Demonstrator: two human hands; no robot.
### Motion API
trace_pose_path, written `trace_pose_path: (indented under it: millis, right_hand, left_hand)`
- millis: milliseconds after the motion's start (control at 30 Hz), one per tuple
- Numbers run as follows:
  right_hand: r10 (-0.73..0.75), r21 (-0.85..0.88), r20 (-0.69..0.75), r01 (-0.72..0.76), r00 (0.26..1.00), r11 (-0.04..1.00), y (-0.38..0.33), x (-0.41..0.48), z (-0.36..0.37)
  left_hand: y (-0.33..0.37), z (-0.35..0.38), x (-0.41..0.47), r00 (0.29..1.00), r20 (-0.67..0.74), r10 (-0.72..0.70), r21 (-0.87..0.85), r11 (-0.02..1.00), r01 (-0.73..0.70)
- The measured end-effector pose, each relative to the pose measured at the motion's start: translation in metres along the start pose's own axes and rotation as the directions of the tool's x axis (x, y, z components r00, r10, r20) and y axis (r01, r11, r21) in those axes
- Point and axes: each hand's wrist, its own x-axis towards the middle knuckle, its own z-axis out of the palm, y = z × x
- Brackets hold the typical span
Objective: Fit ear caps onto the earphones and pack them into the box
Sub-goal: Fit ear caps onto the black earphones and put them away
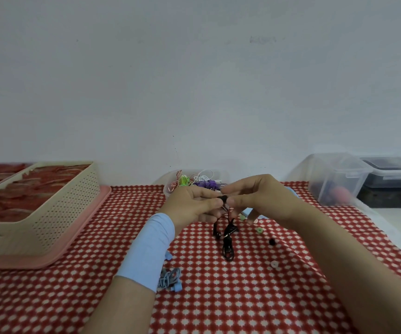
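Cream perforated plastic forms the basket [69, 201] at your far left; it sits on a pink tray [83, 235] and holds flat red packs [26, 189] too blurred to read; tray and basket rest on the red-and-white patterned cloth [218, 304]; your left forearm wears a pale blue sleeve [148, 249], and just right of it a coiled blue-grey set of earphones [170, 277] lies on the cloth; your left hand [192, 206] is raised above the cloth, thumb and forefinger curled in a pinch on one bud of the black earphones [228, 247]; behind your hands a clear tub [168, 191] holds a tangle of green, white, purple and pinkish cables [201, 180]; the rest of the black set hangs from the pinch, and its looped bundle touches the cloth below, between your wrists; your right hand [262, 198] meets the left at the same bud, thumb and forefinger closed on it from the other side; whether an ear cap is already on that bud cannot be told through the blur; loose ear caps lie on the cloth near your right hand: a green ear cap [242, 216] just under its fingers, a second green ear cap [259, 230] a little further right, a black ear cap [272, 241] beyond that, a white ear cap [274, 264] nearest you; at the far right a clear lidded box [334, 174] stands beside a dark box [392, 174] with a clear lid.
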Motion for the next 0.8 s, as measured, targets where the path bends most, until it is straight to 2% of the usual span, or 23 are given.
trace_pose_path:
  millis: [167, 300, 433, 533, 633, 733, 800]
  right_hand:
    - [-0.112, -0.153, -0.135, 0.091, 0.985, 0.984, 0.004, 0.007, 0.007]
    - [-0.169, -0.179, -0.134, 0.144, 0.977, 0.973, 0.002, 0.006, 0.007]
    - [-0.169, -0.29, -0.089, 0.137, 0.982, 0.947, 0.002, 0.005, 0.008]
    - [-0.048, -0.457, 0.006, 0.045, 0.999, 0.888, -0.004, 0.004, -0.011]
    - [0.195, -0.659, 0.044, -0.119, 0.98, 0.743, -0.009, -0.003, -0.033]
    - [0.443, -0.78, 0.043, -0.247, 0.895, 0.575, -0.008, -0.008, -0.035]
    - [0.532, -0.841, 0.019, -0.274, 0.847, 0.466, -0.004, -0.009, -0.028]
  left_hand:
    - [0.0, 0.003, 0.0, 1.0, -0.016, -0.014, -0.041, 0.999, 0.013]
    - [0.003, 0.003, 0.0, 1.0, -0.008, -0.027, -0.038, 0.999, 0.027]
    - [0.005, -0.003, 0.0, 0.997, 0.016, -0.07, 0.088, 0.994, 0.068]
    - [0.01, -0.013, -0.002, 0.996, 0.0, -0.084, 0.342, 0.936, 0.079]
    - [0.009, -0.023, 0.0, 0.995, -0.084, -0.046, 0.634, 0.768, 0.089]
    - [0.009, -0.027, -0.002, 0.98, -0.004, -0.2, 0.755, 0.642, 0.134]
    - [0.011, -0.025, -0.006, 0.947, 0.049, -0.319, 0.796, 0.585, 0.156]
